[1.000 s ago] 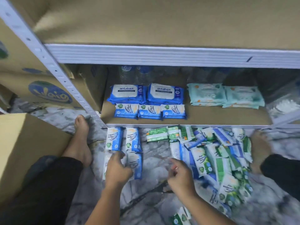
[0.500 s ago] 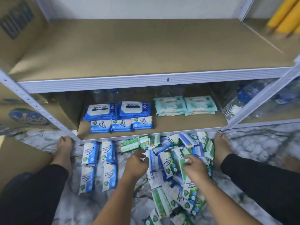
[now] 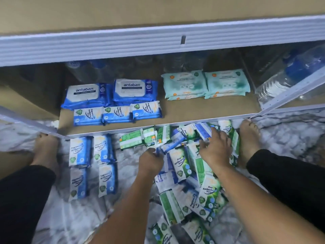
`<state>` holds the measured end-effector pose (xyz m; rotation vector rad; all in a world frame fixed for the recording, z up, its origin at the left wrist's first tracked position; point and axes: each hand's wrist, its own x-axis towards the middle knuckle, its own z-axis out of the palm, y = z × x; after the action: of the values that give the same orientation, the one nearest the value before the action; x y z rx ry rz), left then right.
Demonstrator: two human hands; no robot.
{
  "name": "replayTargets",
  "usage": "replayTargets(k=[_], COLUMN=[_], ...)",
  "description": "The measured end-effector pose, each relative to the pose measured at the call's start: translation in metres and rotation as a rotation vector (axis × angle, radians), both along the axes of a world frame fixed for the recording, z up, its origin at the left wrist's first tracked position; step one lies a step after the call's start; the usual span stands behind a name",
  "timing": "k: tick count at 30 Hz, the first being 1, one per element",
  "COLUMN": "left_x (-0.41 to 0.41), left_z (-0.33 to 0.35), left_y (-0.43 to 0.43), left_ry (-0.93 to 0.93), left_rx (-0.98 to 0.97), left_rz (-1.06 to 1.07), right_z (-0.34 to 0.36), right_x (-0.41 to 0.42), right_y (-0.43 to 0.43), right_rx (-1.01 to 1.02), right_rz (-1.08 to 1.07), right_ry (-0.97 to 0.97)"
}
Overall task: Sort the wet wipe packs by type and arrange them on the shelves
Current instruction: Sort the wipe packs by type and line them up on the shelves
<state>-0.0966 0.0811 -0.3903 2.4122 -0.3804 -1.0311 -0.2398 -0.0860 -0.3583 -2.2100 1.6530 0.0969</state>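
A mixed pile of small blue and green wipe packs point(image 3: 181, 162) lies on the floor in front of the bottom shelf point(image 3: 202, 110). My left hand point(image 3: 151, 161) pinches the edge of a blue pack point(image 3: 169, 147) at the pile's left side. My right hand point(image 3: 216, 148) rests on the pile with fingers spread, its fingertips on another blue pack point(image 3: 202, 130). Several blue packs point(image 3: 93, 164) lie sorted in a square on the floor at the left. On the shelf are two antabax stacks point(image 3: 112, 92), three small blue packs point(image 3: 117, 113) and two teal stacks point(image 3: 205, 83).
Green packs point(image 3: 133, 141) lie in a row by the shelf edge. My bare feet point(image 3: 248, 136) flank the pile, both touching the shelf's slanted uprights point(image 3: 288, 95). Water bottles point(image 3: 288, 74) stand at the shelf's back and right. The upper shelf rail point(image 3: 123, 46) overhangs.
The view has dropped closer to the bottom shelf. My right hand has reached forward to the far side of the pile. My left hand stays at the pile's left edge.
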Motion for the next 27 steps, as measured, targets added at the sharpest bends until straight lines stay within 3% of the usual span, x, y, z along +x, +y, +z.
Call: replayTargets(k=[5,11,15,21,27], left_x=[-0.009,-0.01,-0.007,-0.008,-0.012], left_z=[-0.017,-0.013,-0.004,0.031,0.086], left_y=[-0.012,-0.013,-0.006,0.035,0.072], left_ry=[0.068,0.133,0.159,0.147,0.071], left_rx=[-0.029,-0.017,0.05,0.096,0.0], left_rz=[0.199,0.261,0.257,0.263,0.209], right_z=[-0.019,-0.018,0.0,0.043,0.083], right_x=[0.008,0.011,0.006,-0.011,-0.028], right_y=[-0.025,-0.033,-0.029,0.014,0.062], right_rx=[0.041,0.075,0.118,0.307,0.579], right_rz=[-0.011,0.011,-0.049,-0.338,-0.485], right_ry=[0.129,0.153,0.036,-0.268,-0.577])
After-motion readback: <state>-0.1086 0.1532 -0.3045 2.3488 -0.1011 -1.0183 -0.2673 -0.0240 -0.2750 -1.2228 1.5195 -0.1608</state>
